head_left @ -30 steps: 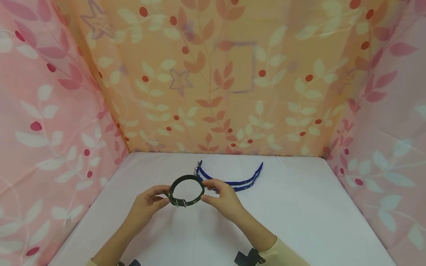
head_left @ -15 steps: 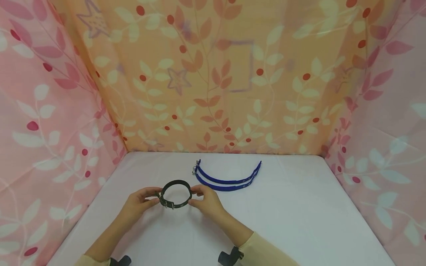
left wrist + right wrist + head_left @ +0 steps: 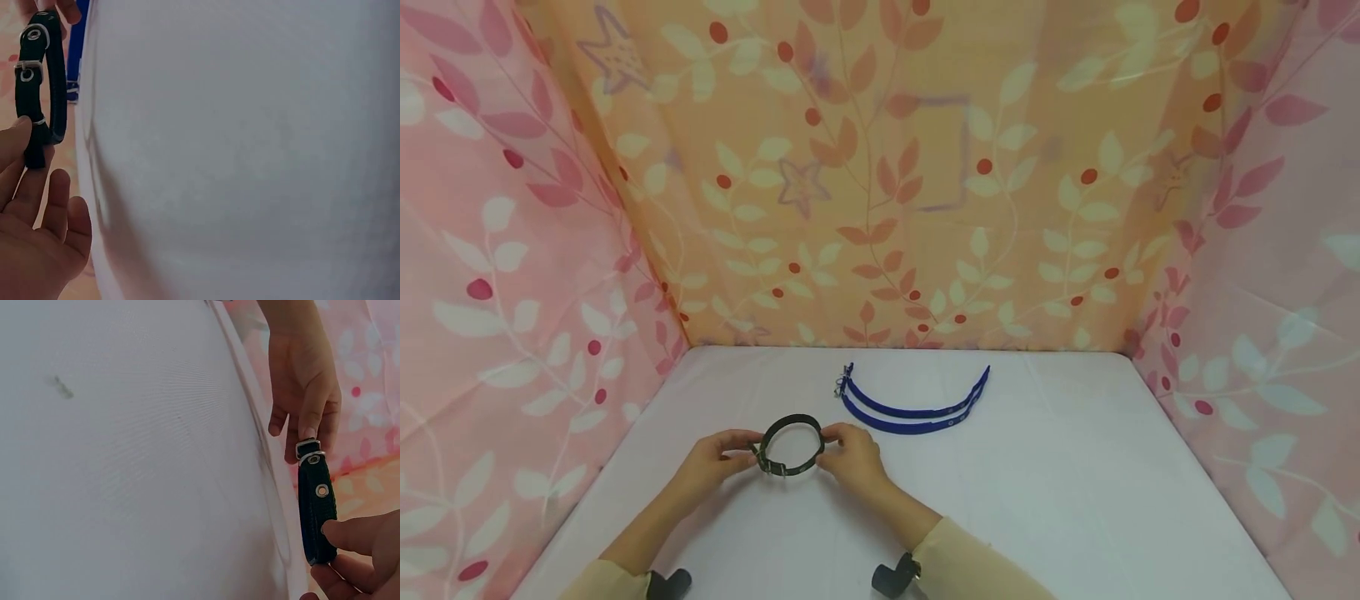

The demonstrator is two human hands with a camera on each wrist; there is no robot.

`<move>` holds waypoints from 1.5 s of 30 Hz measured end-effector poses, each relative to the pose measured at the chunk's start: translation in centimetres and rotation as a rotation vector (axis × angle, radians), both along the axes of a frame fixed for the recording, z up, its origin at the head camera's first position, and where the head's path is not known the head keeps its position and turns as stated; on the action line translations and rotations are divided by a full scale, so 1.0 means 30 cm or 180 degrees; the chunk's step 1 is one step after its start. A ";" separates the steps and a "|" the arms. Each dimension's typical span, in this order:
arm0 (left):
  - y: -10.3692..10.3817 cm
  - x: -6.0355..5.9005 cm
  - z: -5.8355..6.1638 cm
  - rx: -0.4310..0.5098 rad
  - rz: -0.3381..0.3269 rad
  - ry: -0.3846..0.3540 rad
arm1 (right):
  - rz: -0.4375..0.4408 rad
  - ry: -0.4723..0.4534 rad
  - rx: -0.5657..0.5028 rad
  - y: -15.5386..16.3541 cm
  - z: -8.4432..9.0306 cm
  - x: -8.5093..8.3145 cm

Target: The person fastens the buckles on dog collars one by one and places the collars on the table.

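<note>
A dark green collar [image 3: 793, 473], buckled into a loop with metal eyelets, is held up between both hands over the white table. My left hand [image 3: 709, 463] pinches the loop's left side, close to the buckle and the strap's free end. On the opposite side, my right hand [image 3: 856, 460] grips the band between thumb and fingers. The left wrist view shows the collar [image 3: 28, 94] edge-on, with its silver buckle and eyelets. In the right wrist view the thumb of my right hand [image 3: 369, 550] lies against the band.
Behind the hands, two blue collars [image 3: 917, 428] lie unbuckled in curves on the white table [image 3: 1037, 483], their metal buckles at the left end. Floral cloth walls [image 3: 880, 250] enclose the table at the back and both sides.
Both hands have carried the green collar left and a little toward the person. The blue collars, partly covered by the right hand earlier, are now fully visible.
</note>
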State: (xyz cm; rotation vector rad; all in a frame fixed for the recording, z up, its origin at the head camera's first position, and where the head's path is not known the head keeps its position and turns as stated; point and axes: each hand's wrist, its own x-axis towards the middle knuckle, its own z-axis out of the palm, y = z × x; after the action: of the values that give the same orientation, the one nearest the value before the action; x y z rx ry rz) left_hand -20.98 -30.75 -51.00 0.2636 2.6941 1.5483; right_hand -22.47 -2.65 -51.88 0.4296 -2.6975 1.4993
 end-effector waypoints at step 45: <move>0.058 -0.009 0.084 -0.1158 0.0098 0.0060 | 0.0487 0.0396 0.0811 0.112 0.033 0.024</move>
State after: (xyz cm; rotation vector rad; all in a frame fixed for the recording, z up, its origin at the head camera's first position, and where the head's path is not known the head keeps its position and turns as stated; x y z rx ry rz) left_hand -21.25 -29.00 -48.49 0.2260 2.9349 1.0334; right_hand -21.75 0.71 -50.90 0.7281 -2.8188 1.1144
